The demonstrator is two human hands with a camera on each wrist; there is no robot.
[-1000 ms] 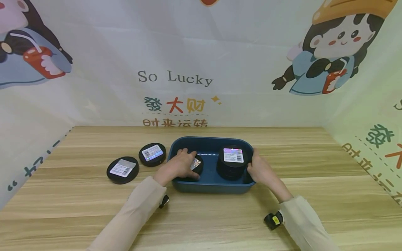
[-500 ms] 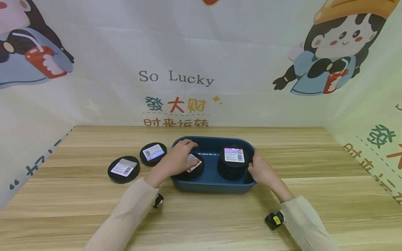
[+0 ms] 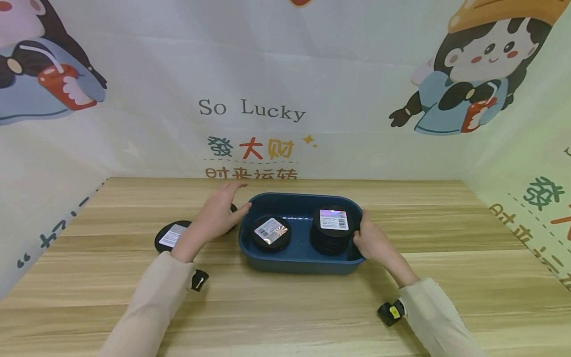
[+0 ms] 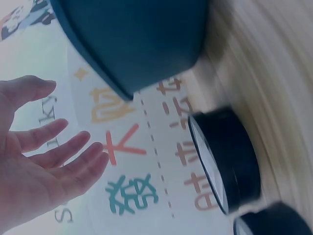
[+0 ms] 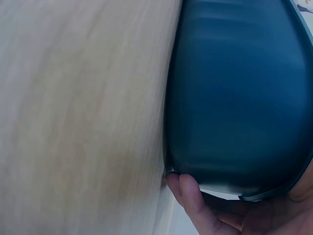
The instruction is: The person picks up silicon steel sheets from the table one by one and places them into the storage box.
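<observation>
My left hand (image 3: 216, 213) hovers, fingers spread and holding nothing, just left of a blue plastic bin (image 3: 303, 267). Partly hidden under it is a flat round black case (image 4: 237, 161) with a white label, on the table. A second such case (image 3: 168, 238) lies farther left, partly covered by my wrist. Inside the bin, one black case (image 3: 271, 243) with a label and a shiny sticker sits at the left end. A stack of black cases (image 3: 332, 243) stands at the right end. My right hand (image 3: 372, 240) grips the bin's right end, fingers against its outer wall.
The wooden table (image 3: 285, 317) runs back to a printed cloth backdrop (image 3: 357, 148), which also hangs at both sides. Small black devices are strapped to the wrists, the right one (image 3: 390, 313) bearing a yellow mark.
My left hand has let go of the round black case at the bin's left end, lifted out and moved left over the cases on the table. The right hand keeps its grip on the bin.
</observation>
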